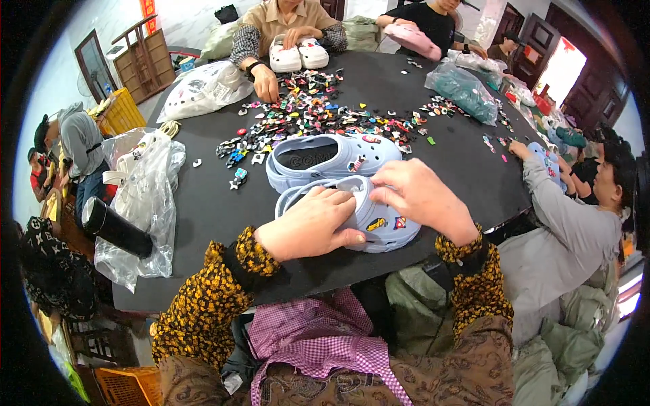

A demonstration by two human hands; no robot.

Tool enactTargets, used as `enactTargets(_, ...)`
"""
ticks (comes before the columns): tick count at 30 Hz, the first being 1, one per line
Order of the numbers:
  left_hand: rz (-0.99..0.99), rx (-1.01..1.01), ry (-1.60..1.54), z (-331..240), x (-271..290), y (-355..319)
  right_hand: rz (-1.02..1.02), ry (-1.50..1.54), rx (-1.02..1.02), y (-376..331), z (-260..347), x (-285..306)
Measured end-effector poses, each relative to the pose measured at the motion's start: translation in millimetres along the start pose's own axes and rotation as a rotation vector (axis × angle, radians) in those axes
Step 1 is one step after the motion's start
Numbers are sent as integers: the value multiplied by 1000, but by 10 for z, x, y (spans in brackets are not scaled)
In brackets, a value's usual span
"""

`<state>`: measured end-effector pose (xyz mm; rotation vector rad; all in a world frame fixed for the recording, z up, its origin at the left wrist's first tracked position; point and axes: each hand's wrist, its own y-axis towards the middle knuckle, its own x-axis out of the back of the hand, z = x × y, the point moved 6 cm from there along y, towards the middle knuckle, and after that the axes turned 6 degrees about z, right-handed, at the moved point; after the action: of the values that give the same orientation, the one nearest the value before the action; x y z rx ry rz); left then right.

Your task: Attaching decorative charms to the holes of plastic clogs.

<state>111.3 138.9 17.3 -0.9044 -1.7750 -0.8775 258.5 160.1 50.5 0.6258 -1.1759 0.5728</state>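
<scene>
Two light blue clogs lie side by side at the near middle of the table. The far clog [382,154] carries small charms on its upper and has a dark insole. On the near clog [389,237], a yellow-and-black charm and a red-and-blue charm show. My left hand [308,227] grips this near clog at its opening, with the thumb along its near side and the fingertips partly hidden. My right hand [420,193] holds the upper from the right, thumb and fingers bent over its top edge. Whether a charm sits between those fingers is hidden.
A heap of colourful charms [325,118] spreads over the black table [210,216] beyond the clogs. Left are clear plastic bags [156,183] and a black bottle [116,228]. Across, a person handles white clogs [298,55]; another person works at the right.
</scene>
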Motion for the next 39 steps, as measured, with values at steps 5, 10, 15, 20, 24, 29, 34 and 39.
enactTargets(5, -332, 48, -46, -171, 361, -396, -210, -92, 112, 296, 140, 180)
enactTargets(10, -377, 188, -9, -257, 394, -942, -20, -185, 25, 629, 106, 97)
enactTargets(15, -407, 416, -85, -113, -70, -1506, 399, -241, -71, 811, 62, 14)
enactTargets(20, -440, 594, -164, 43, -433, -1802, 430, -421, -132, 899, 183, -39)
enactTargets(24, -480, 582, -68, 59, -464, -1779, 277, -557, -122, 857, 160, -127)
enactTargets(29, -479, 573, -40, 44, -469, -1785, 119, -563, 12, 730, 147, -45)
enactTargets(34, -467, 579, -26, 0, -447, -1763, -41, -664, -193, 400, -205, 369)
enactTargets(39, -449, 592, -7, -13, -442, -1758, -236, -737, -549, -79, -885, 948)
